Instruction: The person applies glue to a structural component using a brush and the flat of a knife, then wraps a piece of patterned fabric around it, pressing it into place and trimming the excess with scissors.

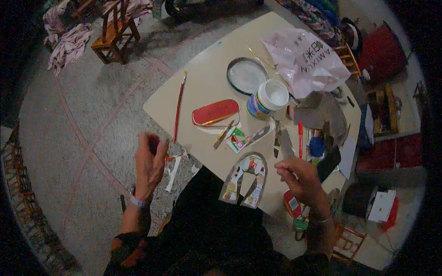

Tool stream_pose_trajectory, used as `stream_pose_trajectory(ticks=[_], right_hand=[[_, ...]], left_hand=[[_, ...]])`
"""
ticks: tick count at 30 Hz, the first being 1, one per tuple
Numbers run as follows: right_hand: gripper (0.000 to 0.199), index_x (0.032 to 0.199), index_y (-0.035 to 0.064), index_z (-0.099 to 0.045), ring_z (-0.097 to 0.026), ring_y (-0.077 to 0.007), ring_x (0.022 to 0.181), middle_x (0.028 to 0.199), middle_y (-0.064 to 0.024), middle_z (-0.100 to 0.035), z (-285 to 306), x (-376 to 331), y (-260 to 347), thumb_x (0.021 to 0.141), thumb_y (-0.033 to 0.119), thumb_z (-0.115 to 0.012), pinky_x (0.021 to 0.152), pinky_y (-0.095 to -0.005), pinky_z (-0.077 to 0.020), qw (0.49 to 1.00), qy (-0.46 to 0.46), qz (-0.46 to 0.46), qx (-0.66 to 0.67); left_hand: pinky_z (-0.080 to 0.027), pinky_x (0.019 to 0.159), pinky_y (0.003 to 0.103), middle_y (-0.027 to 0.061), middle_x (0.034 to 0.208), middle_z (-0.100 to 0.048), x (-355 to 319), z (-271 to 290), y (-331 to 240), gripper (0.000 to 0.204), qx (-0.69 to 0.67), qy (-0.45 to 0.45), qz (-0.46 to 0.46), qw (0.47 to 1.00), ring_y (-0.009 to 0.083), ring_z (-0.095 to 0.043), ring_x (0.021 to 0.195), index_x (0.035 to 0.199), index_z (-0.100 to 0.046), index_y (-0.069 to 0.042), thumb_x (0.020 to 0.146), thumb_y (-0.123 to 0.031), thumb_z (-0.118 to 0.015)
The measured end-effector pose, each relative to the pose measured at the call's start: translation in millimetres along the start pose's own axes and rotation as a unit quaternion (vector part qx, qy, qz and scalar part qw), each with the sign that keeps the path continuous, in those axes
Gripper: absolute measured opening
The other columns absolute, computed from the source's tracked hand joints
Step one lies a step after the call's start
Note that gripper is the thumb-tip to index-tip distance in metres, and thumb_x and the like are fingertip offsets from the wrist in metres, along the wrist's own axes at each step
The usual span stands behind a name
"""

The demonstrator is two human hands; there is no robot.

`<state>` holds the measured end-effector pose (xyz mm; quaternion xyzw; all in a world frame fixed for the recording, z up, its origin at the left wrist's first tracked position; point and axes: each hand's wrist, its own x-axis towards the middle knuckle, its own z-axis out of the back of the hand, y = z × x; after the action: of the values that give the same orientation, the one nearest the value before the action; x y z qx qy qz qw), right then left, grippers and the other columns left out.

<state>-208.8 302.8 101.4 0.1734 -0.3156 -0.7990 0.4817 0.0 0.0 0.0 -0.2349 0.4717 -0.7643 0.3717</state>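
My left hand (151,162) hangs in the air left of the table, slightly blurred. Its thumb and fingers are apart, with nothing visible between them. Over the table's front right part, my right hand (300,178) is closed, fingertips pressed together; whatever they pinch is too small to make out. A grey pointed blade (286,145) shows just beyond those fingers; whether they touch it is unclear. Left of this hand, a horseshoe-shaped piece (254,163) with grey edges and patches of printed paper lies at the table's near edge, partly over my lap.
On the pale table (202,69) are a long red-handled brush (178,110), a red oblong case (215,112), a white tub (276,95), a round dark-rimmed lid (247,76), a plastic bag (306,60), grey sheet material (320,112) and a red pen (300,138). A wooden chair (113,39) stands beyond.
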Motion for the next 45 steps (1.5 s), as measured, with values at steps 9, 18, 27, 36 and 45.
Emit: stream_pose_trajectory(ticks=[9,18,27,36,45], right_hand=[[0.016,0.101,0.0015,-0.062,-0.063,-0.0165,0.064,0.082,-0.0097,-0.063,-12,8,-4,0.085,-0.001,-0.063,0.054,-0.0281,-0.0487,1.000,-0.013,-0.015,0.020],[0.033,0.110,0.0039,-0.063,-0.063,-0.0314,0.077,0.095,-0.0165,-0.061,-34,57,31,0.078,-0.003,-0.063,0.068,-0.0367,-0.0538,0.982,-0.064,0.157,-0.083],[0.038,0.112,0.0043,-0.063,-0.057,-0.0300,0.100,0.111,-0.0137,-0.054,-51,91,56,0.074,0.001,-0.064,0.081,-0.0374,-0.0517,0.921,-0.113,0.323,-0.187],[0.015,0.103,-0.0027,-0.060,-0.063,-0.0265,0.092,0.104,-0.0164,-0.060,25,84,47,0.089,-0.001,-0.054,0.084,-0.0359,-0.0514,0.921,-0.316,0.187,-0.128],[0.014,0.105,-0.0043,-0.059,-0.064,-0.0162,0.085,0.097,-0.0124,-0.063,18,98,-7,0.094,-0.002,-0.051,0.077,-0.0287,-0.0532,0.953,-0.287,0.065,-0.064]], left_hand=[[-0.044,0.047,0.029,0.0109,0.063,-0.059,35,-19,0,0.028,-0.053,0.060,0.035,0.996,0.0142,-0.056,0.053,0.095,-0.043,-0.001,0.091,-0.019,-0.064],[-0.043,0.043,0.024,0.0050,0.064,-0.056,4,-17,-26,0.017,-0.186,0.036,0.057,0.980,0.0095,-0.052,0.052,0.091,-0.041,-0.005,0.094,-0.010,-0.058],[-0.051,0.051,0.025,0.0090,0.079,-0.059,-56,-20,-100,0.021,-0.330,0.360,0.040,0.872,0.0126,-0.060,0.061,0.099,-0.038,-0.004,0.093,-0.003,-0.057],[-0.051,0.070,0.029,0.0115,0.091,-0.064,-58,-45,-84,0.025,-0.328,0.373,-0.098,0.862,0.0137,-0.060,0.080,0.117,-0.044,-0.001,0.096,-0.009,-0.054],[-0.049,0.067,0.027,0.0090,0.084,-0.065,-63,-43,-51,0.019,-0.165,0.370,-0.011,0.914,0.0126,-0.059,0.075,0.100,-0.057,0.002,0.096,-0.016,-0.057]])
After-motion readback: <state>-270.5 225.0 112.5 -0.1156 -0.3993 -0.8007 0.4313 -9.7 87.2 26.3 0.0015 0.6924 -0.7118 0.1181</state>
